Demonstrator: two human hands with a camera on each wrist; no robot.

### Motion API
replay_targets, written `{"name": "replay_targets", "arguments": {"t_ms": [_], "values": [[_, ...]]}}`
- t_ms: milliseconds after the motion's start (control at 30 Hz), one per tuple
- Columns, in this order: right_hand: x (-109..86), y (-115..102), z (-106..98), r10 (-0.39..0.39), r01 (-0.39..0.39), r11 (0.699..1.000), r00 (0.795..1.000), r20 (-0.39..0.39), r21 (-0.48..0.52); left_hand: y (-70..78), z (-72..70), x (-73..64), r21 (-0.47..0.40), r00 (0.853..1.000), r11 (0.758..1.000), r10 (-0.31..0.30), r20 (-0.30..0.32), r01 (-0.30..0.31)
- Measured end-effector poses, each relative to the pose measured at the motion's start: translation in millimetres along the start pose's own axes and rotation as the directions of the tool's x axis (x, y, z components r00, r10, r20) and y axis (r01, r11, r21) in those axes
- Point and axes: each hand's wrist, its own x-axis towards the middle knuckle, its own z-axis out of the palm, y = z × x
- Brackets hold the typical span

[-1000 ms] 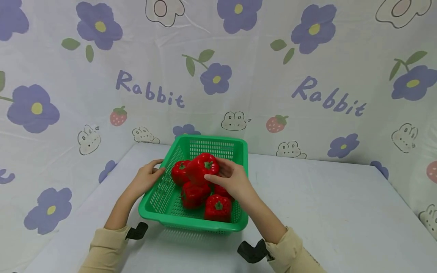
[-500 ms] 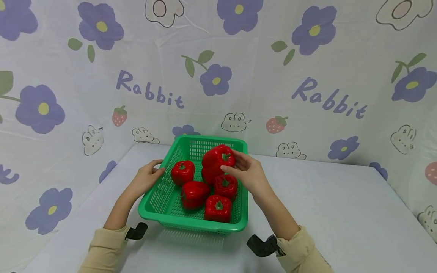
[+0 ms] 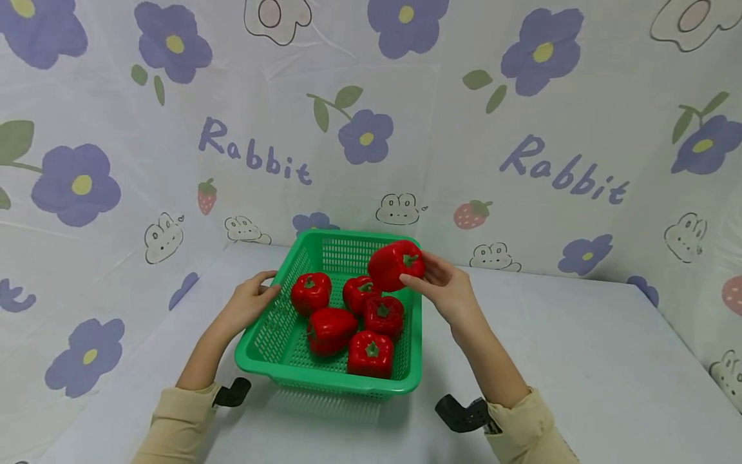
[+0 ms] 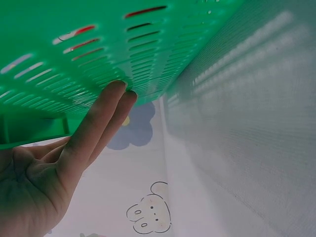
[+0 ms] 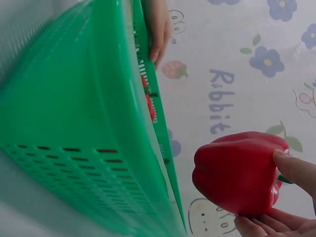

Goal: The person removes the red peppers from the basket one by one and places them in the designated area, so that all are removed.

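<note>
My right hand (image 3: pixel 449 287) holds a red bell pepper (image 3: pixel 397 265) between thumb and fingers, above the right rim of the green basket (image 3: pixel 327 383). In the right wrist view, that bell pepper (image 5: pixel 239 173) lies on its side, its stem toward the hand. Several more red bell peppers, among them one lying on its side (image 3: pixel 331 330), are in the basket. At the left rim is my left hand (image 3: pixel 249 303). In the left wrist view, two straight fingers (image 4: pixel 98 121) touch the slotted outer wall (image 4: pixel 148 54).
A white table (image 3: pixel 551 361) stretches out on both sides of the basket. Behind it hangs a printed cloth (image 3: pixel 440 129) with flowers and rabbits. Black wrist mounts (image 3: pixel 464 414) stick out from the beige sleeves.
My right hand has moved to the right with its bell pepper, from the pile to above the right rim. The peppers beneath it have come into view. My left hand stays at the rim.
</note>
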Motion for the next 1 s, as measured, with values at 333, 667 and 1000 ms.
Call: {"name": "replay_targets", "arguments": {"t_ms": [333,667,1000], "values": [[-6.1,5,-22,0.023,-0.023,1.0,0.999,-0.038,-0.003,4.1,1.8,-7.4,0.003,1.0,1.0,0.0,-0.01,0.0],[-13.6,11,-41,0.028,-0.028,1.0,0.997,-0.069,-0.006,7.4,4.4,-14.0,0.008,1.0,1.0,0.002,-0.021,-0.002],[-22.3,23,-55,0.058,-0.059,0.998,0.994,-0.098,-0.012,10.5,7.0,-21.3,0.043,0.999,0.999,-0.007,-0.033,0.009]]}}
